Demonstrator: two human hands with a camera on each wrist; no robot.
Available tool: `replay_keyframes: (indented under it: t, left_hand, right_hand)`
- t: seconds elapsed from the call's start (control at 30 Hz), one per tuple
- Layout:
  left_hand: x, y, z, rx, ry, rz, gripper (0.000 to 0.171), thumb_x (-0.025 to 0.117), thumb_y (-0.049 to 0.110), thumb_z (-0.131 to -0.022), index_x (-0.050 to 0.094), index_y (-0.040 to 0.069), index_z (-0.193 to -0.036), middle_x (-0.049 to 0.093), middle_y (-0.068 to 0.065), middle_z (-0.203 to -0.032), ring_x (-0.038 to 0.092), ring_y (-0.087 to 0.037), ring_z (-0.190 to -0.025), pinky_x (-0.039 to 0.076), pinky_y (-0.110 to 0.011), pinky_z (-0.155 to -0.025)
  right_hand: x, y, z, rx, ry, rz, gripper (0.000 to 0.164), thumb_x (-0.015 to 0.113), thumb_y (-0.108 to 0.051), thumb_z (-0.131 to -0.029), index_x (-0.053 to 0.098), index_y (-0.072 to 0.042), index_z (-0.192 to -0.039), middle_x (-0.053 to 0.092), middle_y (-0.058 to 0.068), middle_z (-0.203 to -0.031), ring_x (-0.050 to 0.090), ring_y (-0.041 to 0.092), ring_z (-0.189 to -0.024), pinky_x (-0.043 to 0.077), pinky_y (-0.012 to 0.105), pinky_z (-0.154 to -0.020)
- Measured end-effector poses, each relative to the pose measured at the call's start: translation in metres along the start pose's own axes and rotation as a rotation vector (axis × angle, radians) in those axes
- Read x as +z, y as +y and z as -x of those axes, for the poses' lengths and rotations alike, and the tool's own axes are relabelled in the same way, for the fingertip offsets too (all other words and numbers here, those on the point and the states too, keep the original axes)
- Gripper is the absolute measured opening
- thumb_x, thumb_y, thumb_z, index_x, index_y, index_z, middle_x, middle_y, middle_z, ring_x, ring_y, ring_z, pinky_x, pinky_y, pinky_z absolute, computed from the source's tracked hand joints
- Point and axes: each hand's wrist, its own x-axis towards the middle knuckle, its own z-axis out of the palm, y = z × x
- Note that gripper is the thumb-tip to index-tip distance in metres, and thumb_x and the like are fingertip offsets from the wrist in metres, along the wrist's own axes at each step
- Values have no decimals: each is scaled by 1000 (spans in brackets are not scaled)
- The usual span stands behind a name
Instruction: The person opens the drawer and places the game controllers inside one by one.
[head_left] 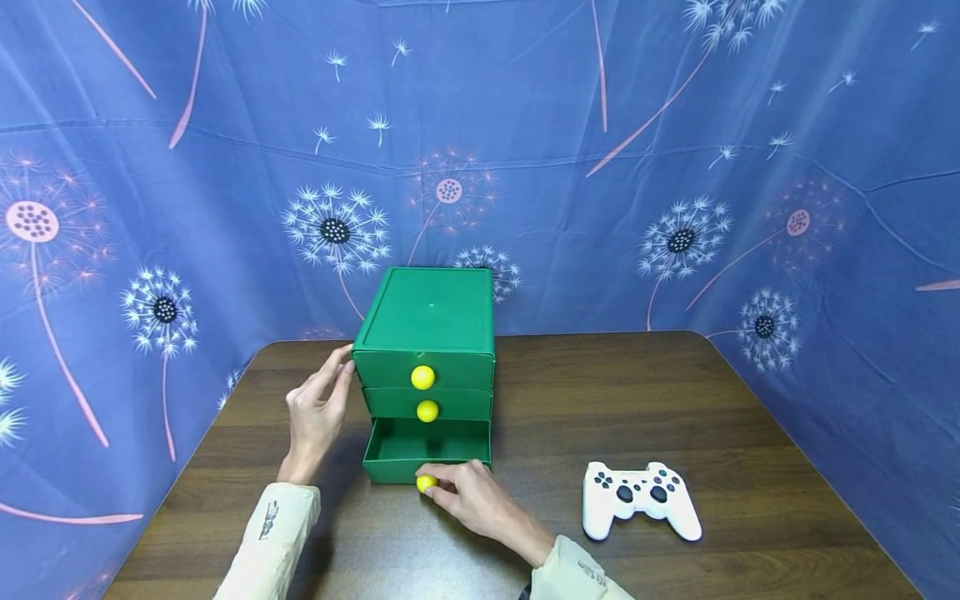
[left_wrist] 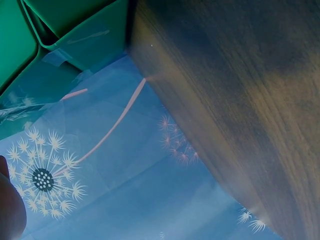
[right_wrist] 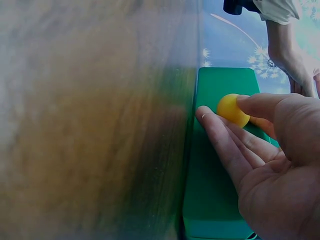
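A green drawer cabinet [head_left: 431, 310] with three stacked drawers stands on the table, each drawer with a round yellow knob. The bottom drawer [head_left: 390, 472] is pulled out, and its green inside shows. My right hand [head_left: 474, 500] pinches the bottom drawer's yellow knob [right_wrist: 231, 110] between thumb and fingers. Against the cabinet's upper left side, near the front corner, my left hand [head_left: 317, 417] rests its extended fingertips. The top drawer [head_left: 386, 369] and the middle drawer [head_left: 390, 403] are closed. In the left wrist view only a blurred bit of the hand shows at the left edge.
To the right of the cabinet lies a white game controller [head_left: 637, 498] on the brown wooden table [head_left: 615, 400]. A blue cloth [head_left: 540, 108] with dandelion prints hangs behind the table and along its sides.
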Motion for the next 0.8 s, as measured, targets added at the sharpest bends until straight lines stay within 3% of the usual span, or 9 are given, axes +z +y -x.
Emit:
replay_keyframes:
  t: [0.37, 0.8]
  left_hand:
    - [0, -1, 0, 1, 4, -3, 41, 75, -17, -85, 76, 2, -122, 77, -11, -112, 75, -34, -83, 49, -6, -76]
    - [0, -1, 1, -7, 3, -4, 41, 75, -16, -86, 76, 3, -122, 77, -10, -112, 76, -33, -84, 48, -6, -78]
  right_hand:
    - [0, -3, 3, 7, -20, 13, 22, 70, -9, -101, 76, -13, -122, 73, -10, -110, 60, -5, -88, 51, 11, -76]
    - [-1, -7, 9, -30, -42, 22, 15, 68, -10, -102, 75, -14, -115, 66, -13, -95, 42, -7, -63, 38, 9, -53]
